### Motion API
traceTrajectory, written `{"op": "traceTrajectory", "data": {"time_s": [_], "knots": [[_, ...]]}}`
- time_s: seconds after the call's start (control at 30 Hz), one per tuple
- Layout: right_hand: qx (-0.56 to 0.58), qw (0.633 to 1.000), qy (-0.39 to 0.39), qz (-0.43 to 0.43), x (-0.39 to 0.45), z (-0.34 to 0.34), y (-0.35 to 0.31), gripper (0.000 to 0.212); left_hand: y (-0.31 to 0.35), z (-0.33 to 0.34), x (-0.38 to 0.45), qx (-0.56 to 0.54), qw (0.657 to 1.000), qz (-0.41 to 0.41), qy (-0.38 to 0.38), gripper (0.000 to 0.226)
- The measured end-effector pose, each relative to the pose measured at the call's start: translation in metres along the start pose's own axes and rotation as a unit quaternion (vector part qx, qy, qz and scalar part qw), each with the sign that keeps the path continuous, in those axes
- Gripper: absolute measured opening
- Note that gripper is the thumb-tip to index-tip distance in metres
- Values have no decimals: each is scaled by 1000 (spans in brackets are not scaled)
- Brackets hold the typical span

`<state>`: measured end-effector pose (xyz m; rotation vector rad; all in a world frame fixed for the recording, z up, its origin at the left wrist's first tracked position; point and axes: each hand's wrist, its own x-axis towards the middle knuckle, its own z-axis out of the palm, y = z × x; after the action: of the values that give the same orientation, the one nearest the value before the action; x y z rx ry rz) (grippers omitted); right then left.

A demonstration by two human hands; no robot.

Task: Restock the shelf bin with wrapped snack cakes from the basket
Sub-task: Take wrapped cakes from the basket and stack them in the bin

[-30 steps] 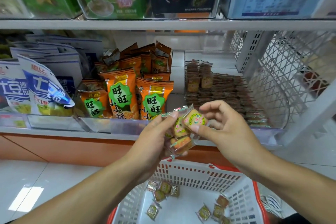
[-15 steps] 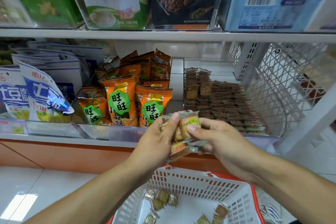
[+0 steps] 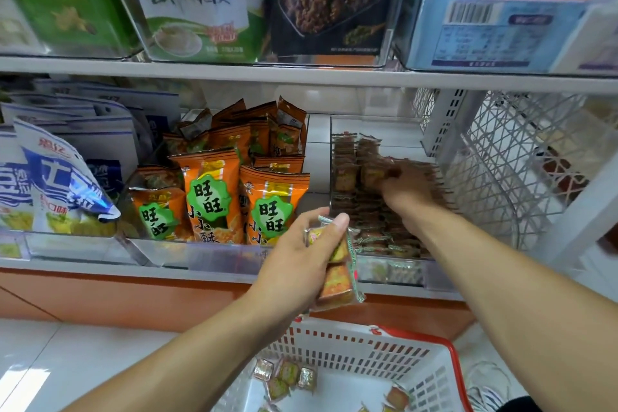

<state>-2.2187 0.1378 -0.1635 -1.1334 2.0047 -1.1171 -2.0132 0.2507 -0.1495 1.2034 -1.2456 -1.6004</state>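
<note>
My left hand (image 3: 297, 264) grips a small bunch of wrapped snack cakes (image 3: 336, 281) in front of the shelf edge, above the basket. My right hand (image 3: 406, 192) reaches deep into the clear shelf bin (image 3: 394, 274), and its fingers seem to pinch one wrapped cake (image 3: 369, 174) against the upright row at the back; this part is blurred. The bin holds several rows of stacked cakes (image 3: 384, 237). Below stands a white basket with a red rim (image 3: 364, 349), with several loose cakes (image 3: 284, 375) on its bottom.
Orange snack bags (image 3: 210, 197) fill the bin to the left, and blue-white bags (image 3: 57, 184) stand further left. A white wire mesh panel (image 3: 521, 164) closes the shelf on the right. The upper shelf (image 3: 301, 75) carries boxes and price tags overhead.
My right hand took a cake from the bunch in my left hand and moved forward and right into the shelf bin. My left hand stayed in place with the remaining cakes.
</note>
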Motion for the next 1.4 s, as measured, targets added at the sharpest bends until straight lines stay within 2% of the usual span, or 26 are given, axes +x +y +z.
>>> {"op": "traceTrajectory", "data": {"time_s": [0.13,0.2,0.27,0.4,0.53,0.73,0.8,0.87,0.93,1.0,1.07,1.17,1.23,1.3,1.4], "knots": [[-42,997,38,-44,0,1,2,38,1,2,4,-16,1000,-7,5,53],[-88,994,21,-69,-1,3,1,53,3,2,4,-14,1000,-8,-2,50],[-135,986,-2,-99,-4,5,-1,53,3,2,4,-11,1000,-12,-3,49],[-124,986,-9,-113,-5,2,0,82,2,2,3,-3,1000,-12,12,50],[-211,970,-44,-115,-3,6,5,73,2,1,3,3,1000,-21,14,48],[-206,964,4,-168,-9,-1,0,75,8,1,-2,-11,999,-39,24,48],[-168,959,45,-223,-21,-6,-9,58,9,1,-4,-49,996,-55,43,41],[-81,962,50,-256,-39,-8,-22,34,11,1,-5,-107,989,-76,66,34],[20,966,4,-257,-67,-11,-33,19,14,-1,-7,-149,983,-84,71,36],[40,963,-77,-255,-100,-17,-34,32,16,-3,-10,-179,978,-83,68,40],[-6,957,-156,-242,-129,-22,-24,48,16,-4,-11,-190,976,-75,71,42],[-47,960,-214,-173,-149,-26,-9,54,13,-5,-13,-159,982,-62,82,41],[40,959,-262,-102,-150,-30,-3,44,12,-5,-15,-127,988,-43,75,40],[77,953,-281,-76,-147,-38,0,37,11,-7,-17,-87,993,-18,81,41],[68,958,-233,-152,-143,-52,0,25,10,-11,-18,-40,994,2,101,52]]}}
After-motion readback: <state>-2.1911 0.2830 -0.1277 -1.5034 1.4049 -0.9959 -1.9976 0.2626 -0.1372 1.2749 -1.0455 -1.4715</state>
